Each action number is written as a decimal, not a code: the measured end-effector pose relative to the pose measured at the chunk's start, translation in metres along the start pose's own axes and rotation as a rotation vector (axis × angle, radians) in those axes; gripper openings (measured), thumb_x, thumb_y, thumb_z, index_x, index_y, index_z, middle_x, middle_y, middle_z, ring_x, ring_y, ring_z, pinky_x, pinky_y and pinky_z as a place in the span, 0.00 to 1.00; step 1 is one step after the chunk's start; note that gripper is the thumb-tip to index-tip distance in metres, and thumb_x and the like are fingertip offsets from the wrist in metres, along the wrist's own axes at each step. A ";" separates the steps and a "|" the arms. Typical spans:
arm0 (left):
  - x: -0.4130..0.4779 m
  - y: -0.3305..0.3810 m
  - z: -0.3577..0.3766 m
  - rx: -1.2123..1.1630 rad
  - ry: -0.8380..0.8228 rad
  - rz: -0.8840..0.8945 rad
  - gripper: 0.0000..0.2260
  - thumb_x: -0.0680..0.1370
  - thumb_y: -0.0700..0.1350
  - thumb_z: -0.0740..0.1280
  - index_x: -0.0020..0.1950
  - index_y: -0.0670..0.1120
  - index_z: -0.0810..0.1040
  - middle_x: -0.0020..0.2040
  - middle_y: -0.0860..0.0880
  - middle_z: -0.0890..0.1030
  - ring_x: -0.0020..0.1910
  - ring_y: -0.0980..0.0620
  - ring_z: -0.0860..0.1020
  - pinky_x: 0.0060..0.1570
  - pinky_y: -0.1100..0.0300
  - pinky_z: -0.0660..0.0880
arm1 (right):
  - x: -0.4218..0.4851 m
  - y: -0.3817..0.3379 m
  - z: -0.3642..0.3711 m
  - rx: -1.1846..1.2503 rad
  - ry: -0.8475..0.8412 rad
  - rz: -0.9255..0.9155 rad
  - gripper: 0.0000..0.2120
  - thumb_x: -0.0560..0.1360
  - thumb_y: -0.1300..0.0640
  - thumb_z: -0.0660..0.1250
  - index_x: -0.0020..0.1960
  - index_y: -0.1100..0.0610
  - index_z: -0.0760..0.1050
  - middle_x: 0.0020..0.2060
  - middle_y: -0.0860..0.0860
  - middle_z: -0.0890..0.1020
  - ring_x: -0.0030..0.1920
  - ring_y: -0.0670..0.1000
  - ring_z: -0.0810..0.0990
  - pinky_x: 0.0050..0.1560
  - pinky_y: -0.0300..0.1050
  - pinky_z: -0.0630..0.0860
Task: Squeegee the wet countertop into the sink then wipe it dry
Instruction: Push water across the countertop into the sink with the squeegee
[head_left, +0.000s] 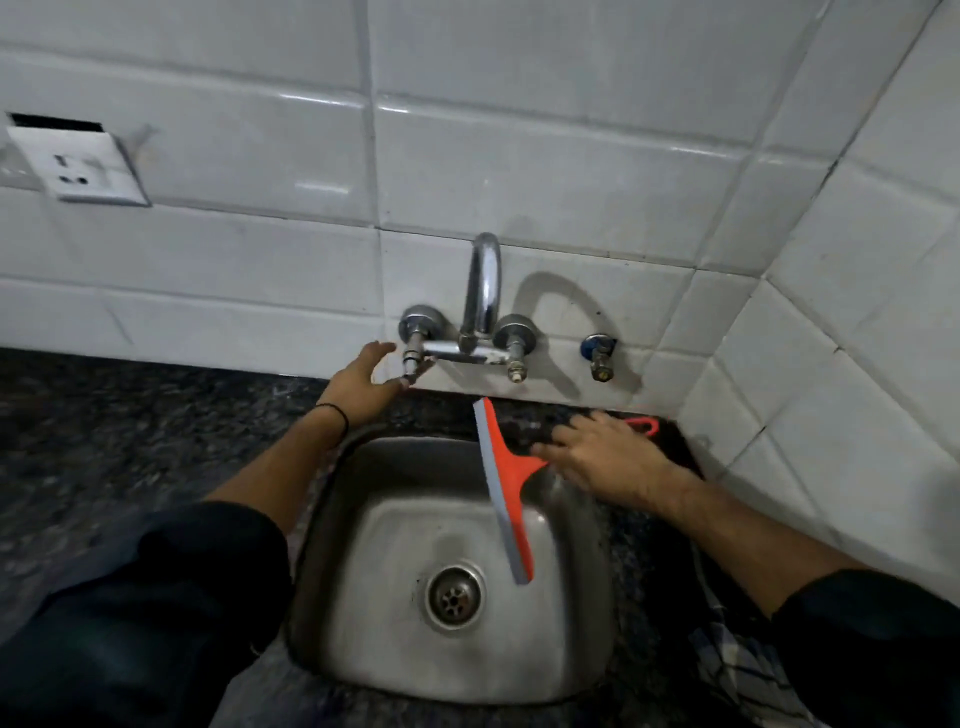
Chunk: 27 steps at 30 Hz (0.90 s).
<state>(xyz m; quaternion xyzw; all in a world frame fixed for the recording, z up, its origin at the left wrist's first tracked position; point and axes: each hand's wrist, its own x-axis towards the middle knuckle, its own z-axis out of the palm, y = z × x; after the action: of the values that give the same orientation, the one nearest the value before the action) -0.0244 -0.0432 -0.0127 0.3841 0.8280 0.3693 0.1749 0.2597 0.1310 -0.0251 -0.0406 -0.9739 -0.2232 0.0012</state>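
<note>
An orange squeegee with a grey blade lies across the right rim of the steel sink, its blade tilted out over the basin. Its handle runs right along the dark speckled countertop. My right hand lies flat on that handle with fingers spread, not closed around it; the handle's end loop shows past my fingers. My left hand is open, raised at the back of the sink, with its fingertips just short of the left tap knob.
A chrome wall tap arches over the back of the sink, with a small blue-capped valve to its right. White tiled walls close the back and right side. A checked cloth lies at the lower right. A wall socket is at upper left.
</note>
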 end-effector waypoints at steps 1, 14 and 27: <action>-0.010 -0.017 -0.009 -0.034 0.059 -0.006 0.22 0.78 0.45 0.68 0.72 0.48 0.70 0.75 0.46 0.69 0.66 0.42 0.75 0.66 0.52 0.69 | 0.007 -0.016 0.000 0.048 0.017 -0.026 0.18 0.73 0.44 0.57 0.58 0.43 0.80 0.38 0.47 0.79 0.36 0.52 0.79 0.34 0.46 0.75; -0.133 -0.287 -0.202 0.108 0.382 -0.490 0.11 0.80 0.42 0.62 0.59 0.47 0.81 0.47 0.45 0.84 0.43 0.44 0.80 0.46 0.49 0.79 | 0.275 -0.239 -0.077 0.396 0.004 -0.157 0.20 0.83 0.45 0.53 0.73 0.44 0.65 0.56 0.52 0.76 0.55 0.57 0.77 0.48 0.53 0.76; -0.148 -0.481 -0.357 0.414 0.352 -0.738 0.22 0.79 0.55 0.60 0.72 0.49 0.69 0.76 0.46 0.65 0.73 0.42 0.63 0.67 0.41 0.64 | 0.602 -0.422 -0.146 0.678 -0.160 -0.146 0.36 0.69 0.63 0.63 0.77 0.54 0.60 0.58 0.63 0.72 0.57 0.68 0.75 0.60 0.57 0.73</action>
<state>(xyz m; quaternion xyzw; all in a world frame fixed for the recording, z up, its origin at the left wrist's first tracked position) -0.3780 -0.5347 -0.1326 0.0217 0.9828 0.1688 0.0710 -0.3763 -0.2635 -0.0644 0.0147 -0.9900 0.1170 -0.0776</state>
